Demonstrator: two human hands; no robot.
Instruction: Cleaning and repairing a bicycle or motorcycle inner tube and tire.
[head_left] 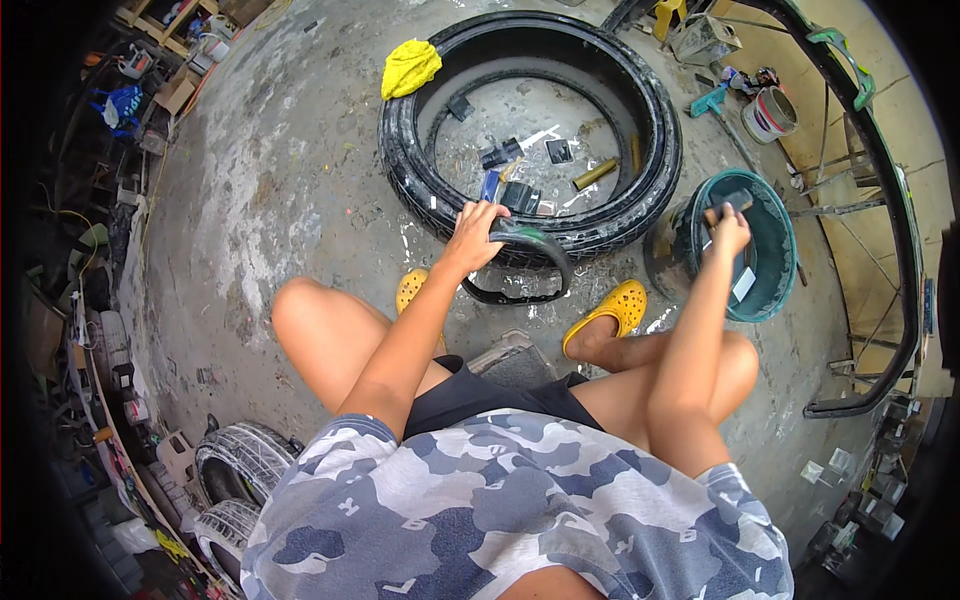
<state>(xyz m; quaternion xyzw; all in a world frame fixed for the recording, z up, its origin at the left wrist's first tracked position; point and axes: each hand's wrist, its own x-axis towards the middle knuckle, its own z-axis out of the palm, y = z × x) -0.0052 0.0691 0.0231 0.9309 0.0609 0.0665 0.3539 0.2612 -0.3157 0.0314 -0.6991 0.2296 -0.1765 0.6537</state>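
Note:
My left hand [474,238] is closed on the upper edge of a black loop-shaped plastic frame [556,262], which stands tilted against the near side of a large black tire [410,165]. Wet shine shows on the frame. Over a green bucket [768,300], my right hand [732,236] grips a small dark block with a brown edge [735,202]; its exact kind is hard to make out. A pale rectangular piece [743,284] shows inside the bucket, below that hand.
Within the tire's ring lie dark sheet pieces [520,196], a blue strip [489,186] and a brown tube [595,175]. A yellow cloth [410,68] drapes over the rim. A long black curved frame [905,250] stands at right; a white pail [770,115] sits beyond the bucket.

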